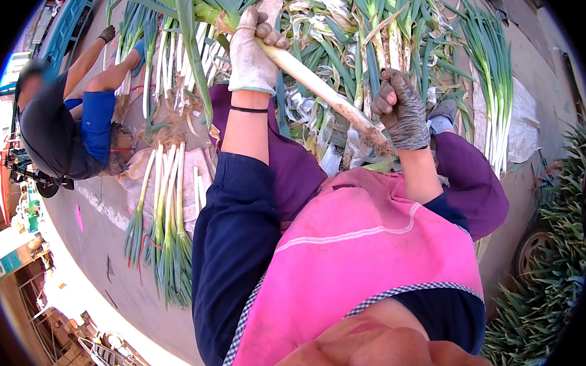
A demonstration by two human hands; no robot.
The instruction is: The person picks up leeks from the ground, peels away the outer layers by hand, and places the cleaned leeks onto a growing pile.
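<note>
My left hand [257, 49], in a pale work glove with soiled fingertips, grips a large green onion [321, 88] where the white stalk turns green. Its leaves reach toward the upper left; the stalk slants down to the right and ends in hairy roots [384, 146]. Close by these roots, my right hand [404, 109] is curled in a dark, dirty glove. Whether its fingers pinch anything is hidden. Beneath both hands lies a heap of stripped leaves and pale peelings [323, 52]. More onions with soiled stalks [393, 35] lie beyond my right hand.
Cleaned onions lie at right [493, 93] and in a tied bundle [169, 217] at lower left. Further onions [168, 60] lie at upper left. Another person [62, 124] sits at left. A wheel [535, 250] and massed green leaves [558, 234] stand at far right.
</note>
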